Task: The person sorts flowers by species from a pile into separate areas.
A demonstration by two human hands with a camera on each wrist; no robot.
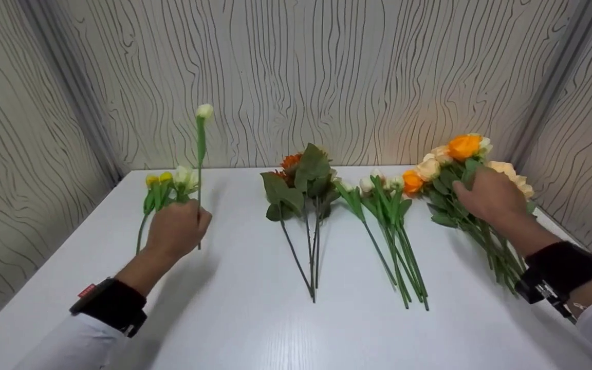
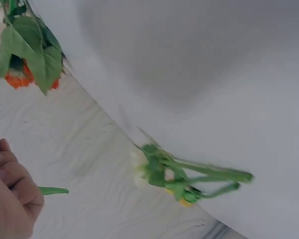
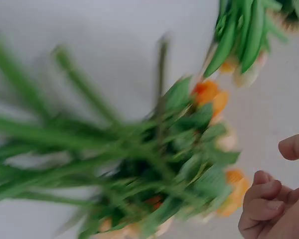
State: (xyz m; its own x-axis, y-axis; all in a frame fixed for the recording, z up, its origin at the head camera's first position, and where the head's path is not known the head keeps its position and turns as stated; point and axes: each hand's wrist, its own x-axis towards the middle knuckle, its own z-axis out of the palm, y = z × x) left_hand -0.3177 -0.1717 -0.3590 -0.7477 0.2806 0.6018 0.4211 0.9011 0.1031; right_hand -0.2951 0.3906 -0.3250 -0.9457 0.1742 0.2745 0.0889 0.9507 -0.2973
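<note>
My left hand (image 1: pixel 178 228) grips the stem of a single white tulip (image 1: pixel 201 136), held upright above the left side of the table. Behind that hand lies a small bunch with yellow tulips (image 1: pixel 158 180) and a white flower (image 1: pixel 186 178); the left wrist view shows their green stems (image 2: pixel 214 172). My right hand (image 1: pixel 494 192) is over a large bunch of peach and orange roses (image 1: pixel 464 147) at the right. In the right wrist view its thumb and loosely bent fingers stand apart with nothing between them, beside the rose leaves (image 3: pixel 199 174).
Orange flowers (image 1: pixel 292 162) with broad leaves lie mid-table, their stems towards me. White tulips (image 1: pixel 393 205) lie between these and the roses. The white table (image 1: pixel 255 334) meets a wood-patterned wall (image 1: pixel 296 77) at the back, with side panels left and right.
</note>
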